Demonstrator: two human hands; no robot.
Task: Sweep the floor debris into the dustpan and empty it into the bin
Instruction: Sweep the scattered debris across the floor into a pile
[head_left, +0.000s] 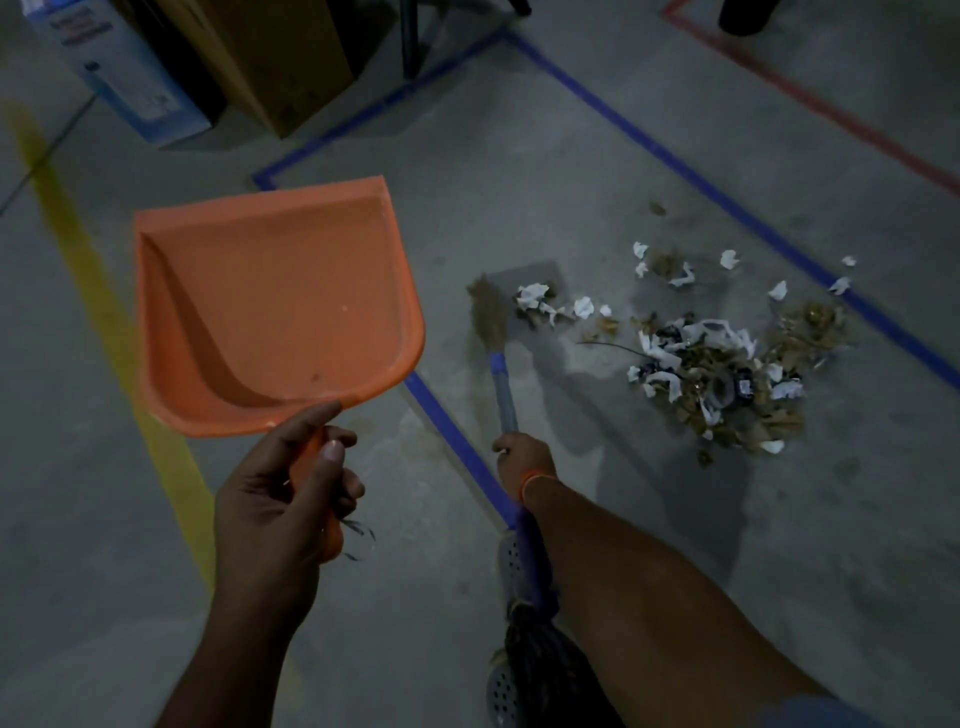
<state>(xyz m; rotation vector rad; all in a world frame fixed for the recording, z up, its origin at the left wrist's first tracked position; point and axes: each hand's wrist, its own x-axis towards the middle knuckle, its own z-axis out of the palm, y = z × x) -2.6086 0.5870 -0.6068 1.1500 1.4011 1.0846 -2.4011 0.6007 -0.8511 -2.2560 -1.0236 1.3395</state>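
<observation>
An empty orange dustpan (280, 306) hangs above the floor at the left. My left hand (285, 493) grips its handle from below. My right hand (522, 460) grips the blue handle of a small broom (491, 322). The broom's brown bristles touch the floor just left of a few paper scraps. A heap of debris (722, 364), torn white paper and dry brown leaves, lies on the grey floor to the right of the broom. Loose scraps are scattered beyond the heap. No bin can be made out.
Blue tape lines (675, 161) frame the debris area; a yellow line (104, 291) runs down the left and a red line (810, 98) crosses the top right. A cardboard box (280, 62) and a white-blue carton (119, 78) stand at the top left. My sandalled feet (511, 561) are below.
</observation>
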